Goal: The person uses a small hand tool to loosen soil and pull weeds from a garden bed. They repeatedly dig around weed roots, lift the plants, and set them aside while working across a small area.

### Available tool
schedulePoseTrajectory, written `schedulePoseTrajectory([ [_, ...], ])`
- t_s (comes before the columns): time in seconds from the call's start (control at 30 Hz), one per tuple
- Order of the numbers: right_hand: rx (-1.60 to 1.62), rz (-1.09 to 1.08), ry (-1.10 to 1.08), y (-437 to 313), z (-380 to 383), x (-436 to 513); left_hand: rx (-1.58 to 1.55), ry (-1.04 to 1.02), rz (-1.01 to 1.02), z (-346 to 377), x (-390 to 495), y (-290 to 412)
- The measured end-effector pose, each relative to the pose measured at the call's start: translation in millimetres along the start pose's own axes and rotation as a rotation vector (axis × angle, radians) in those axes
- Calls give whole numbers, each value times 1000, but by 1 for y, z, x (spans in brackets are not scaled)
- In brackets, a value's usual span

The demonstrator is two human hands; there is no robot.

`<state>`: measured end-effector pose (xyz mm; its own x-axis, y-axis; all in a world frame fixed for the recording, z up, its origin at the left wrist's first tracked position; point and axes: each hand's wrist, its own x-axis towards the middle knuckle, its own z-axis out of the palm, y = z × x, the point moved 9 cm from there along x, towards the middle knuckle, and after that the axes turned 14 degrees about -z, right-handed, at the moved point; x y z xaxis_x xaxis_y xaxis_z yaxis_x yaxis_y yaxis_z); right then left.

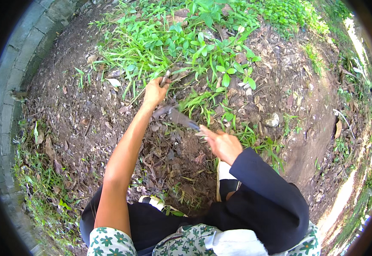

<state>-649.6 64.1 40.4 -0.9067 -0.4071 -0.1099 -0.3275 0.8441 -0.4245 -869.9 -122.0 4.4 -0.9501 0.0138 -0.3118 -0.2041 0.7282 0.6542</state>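
Observation:
My right hand (222,144) is closed around the handle of a bladed hand tool (182,119). Its dull, blurred metal blade points up and left, low over the soil, and its exact kind cannot be told. My left hand (157,91) grips a short brown stick (165,78) at the lower edge of a patch of green weeds (170,41). Between the two hands, a blurred tuft of grass (197,100) stands just above the blade. Dry leaves and loose dark soil (186,147) lie below the blade.
A grey block wall (13,73) curves along the left side. A pale stone (272,120) lies right of my right hand. Small weeds (256,137) grow near my right wrist. My shoes (226,179) rest on the soil close below the hands. Leaf litter covers the ground.

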Motion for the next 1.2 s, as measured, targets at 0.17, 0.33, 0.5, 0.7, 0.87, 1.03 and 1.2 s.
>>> schedulePoseTrajectory([
  [0.17,172,223,118,50,-77,-45,341,-302,75,33,2,-26],
  [0.33,-195,205,197,85,-110,-39,529,-274,134,58,-34,-57],
  [0.5,-130,55,79,39,-38,-3,592,-192,153,51,-27,-57],
  [0.7,410,199,58,29,-33,-34,273,-193,32,-30,-4,-47],
  [0.87,465,278,41,83,-78,-87,194,-539,171,38,-34,-19],
  [1.03,310,302,23,92,-68,-70,325,-297,410,110,-33,22],
  [1.2,296,419,38,90,-42,-37,273,-360,467,144,-38,40],
])
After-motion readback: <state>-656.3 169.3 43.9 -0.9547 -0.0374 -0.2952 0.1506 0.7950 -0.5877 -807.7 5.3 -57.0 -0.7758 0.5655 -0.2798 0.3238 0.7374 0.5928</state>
